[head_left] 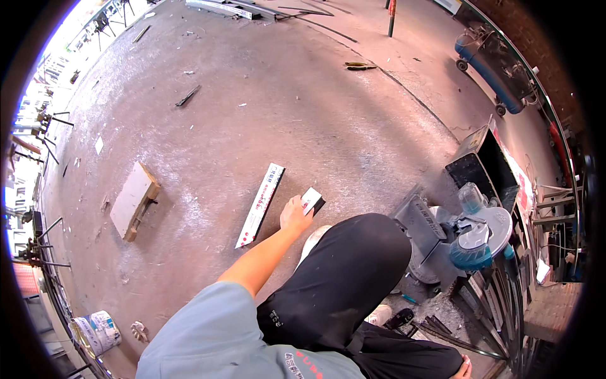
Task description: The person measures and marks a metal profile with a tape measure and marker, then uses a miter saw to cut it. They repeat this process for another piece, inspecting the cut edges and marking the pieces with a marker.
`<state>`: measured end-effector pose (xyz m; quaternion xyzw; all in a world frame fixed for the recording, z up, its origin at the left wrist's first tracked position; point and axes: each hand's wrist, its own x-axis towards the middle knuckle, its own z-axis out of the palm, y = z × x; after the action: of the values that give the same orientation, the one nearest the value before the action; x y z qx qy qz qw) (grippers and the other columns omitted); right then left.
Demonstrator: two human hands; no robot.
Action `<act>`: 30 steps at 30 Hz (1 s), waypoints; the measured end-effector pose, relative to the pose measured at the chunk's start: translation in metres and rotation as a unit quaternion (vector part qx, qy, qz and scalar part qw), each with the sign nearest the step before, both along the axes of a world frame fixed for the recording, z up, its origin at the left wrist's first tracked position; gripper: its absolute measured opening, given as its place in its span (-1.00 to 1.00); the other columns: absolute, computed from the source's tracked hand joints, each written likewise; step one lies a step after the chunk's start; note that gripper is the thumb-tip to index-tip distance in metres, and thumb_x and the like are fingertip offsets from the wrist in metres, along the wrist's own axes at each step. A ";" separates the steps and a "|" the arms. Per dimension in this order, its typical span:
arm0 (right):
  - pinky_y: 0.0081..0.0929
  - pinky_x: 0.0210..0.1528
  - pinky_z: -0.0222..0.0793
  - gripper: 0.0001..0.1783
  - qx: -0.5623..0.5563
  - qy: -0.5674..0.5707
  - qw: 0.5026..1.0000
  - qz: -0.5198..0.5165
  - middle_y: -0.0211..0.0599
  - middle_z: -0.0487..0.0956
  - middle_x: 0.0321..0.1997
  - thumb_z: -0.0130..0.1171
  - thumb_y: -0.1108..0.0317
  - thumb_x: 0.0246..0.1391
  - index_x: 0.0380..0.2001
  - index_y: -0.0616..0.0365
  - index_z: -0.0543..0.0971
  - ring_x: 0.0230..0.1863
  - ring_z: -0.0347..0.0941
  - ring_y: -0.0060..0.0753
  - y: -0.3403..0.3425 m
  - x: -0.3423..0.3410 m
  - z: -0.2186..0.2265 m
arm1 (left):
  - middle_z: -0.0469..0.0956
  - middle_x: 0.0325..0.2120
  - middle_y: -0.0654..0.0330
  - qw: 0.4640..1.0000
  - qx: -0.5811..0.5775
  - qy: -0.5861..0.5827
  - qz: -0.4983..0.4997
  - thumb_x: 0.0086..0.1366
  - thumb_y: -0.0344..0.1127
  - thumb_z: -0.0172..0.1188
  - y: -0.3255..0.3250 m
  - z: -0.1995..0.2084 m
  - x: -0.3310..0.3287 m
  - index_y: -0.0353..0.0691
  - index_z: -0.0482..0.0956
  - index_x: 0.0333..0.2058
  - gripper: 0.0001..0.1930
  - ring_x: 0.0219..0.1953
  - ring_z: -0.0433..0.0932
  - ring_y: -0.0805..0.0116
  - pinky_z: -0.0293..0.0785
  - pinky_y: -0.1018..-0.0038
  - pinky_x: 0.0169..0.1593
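Observation:
My left hand point(295, 215) reaches down to the floor and is closed on a short piece of metal profile point(312, 198) with a white printed face and a dark side. Just left of it lies a longer strip of profile point(261, 205), also white with red marks and a dark edge, apart from my hand. My right hand point(464, 367) rests against my bent right knee at the lower edge. Only part of it shows, its fingers lying on the black trouser leg with nothing visible in them.
A mitre saw point(476, 237) with a teal guard stands close on my right, beside a dark open box point(483, 161) and a pile of dark metal strips point(486, 303). A wooden block point(134, 199) and a paint bucket point(96, 333) are to the left. Pliers point(360, 66) lie further off.

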<state>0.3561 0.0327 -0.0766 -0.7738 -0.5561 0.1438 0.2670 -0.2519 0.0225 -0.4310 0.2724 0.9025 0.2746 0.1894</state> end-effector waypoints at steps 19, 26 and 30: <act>-0.23 0.19 0.45 -0.48 0.023 0.020 0.999 -0.024 0.10 0.71 0.05 0.09 0.07 0.46 0.08 0.38 0.67 0.04 0.60 -0.05 -0.011 0.006 -0.001 | 0.35 0.27 -0.29 0.977 -0.090 0.117 0.151 0.15 -0.05 0.45 -0.067 -0.009 -0.051 -0.52 0.35 0.15 -0.22 0.39 0.27 -0.16 0.13 0.10 0.50; -0.24 0.16 0.47 -0.50 0.033 0.015 0.999 -0.031 0.07 0.73 0.01 0.09 0.09 0.45 0.04 0.37 0.70 0.00 0.61 -0.06 -0.014 0.004 0.002 | 0.23 0.35 -0.34 0.981 -0.048 0.156 0.105 0.15 -0.11 0.46 -0.057 -0.016 -0.028 -0.52 0.32 0.12 -0.25 0.46 0.14 -0.25 0.01 0.00 0.54; -0.25 0.15 0.47 -0.51 0.037 0.035 0.999 -0.019 0.06 0.73 0.01 0.10 0.10 0.44 0.04 0.35 0.71 0.00 0.61 -0.08 -0.009 0.001 0.002 | 0.24 0.34 -0.28 0.980 -0.055 0.151 0.118 0.11 -0.16 0.48 -0.060 -0.033 -0.022 -0.46 0.32 0.11 -0.27 0.46 0.15 -0.24 -0.02 -0.12 0.54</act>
<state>0.3569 0.0238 -0.0747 -0.7682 -0.5367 0.1455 0.3172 -0.2735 -0.0376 -0.4637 0.1913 0.9603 0.2008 0.0314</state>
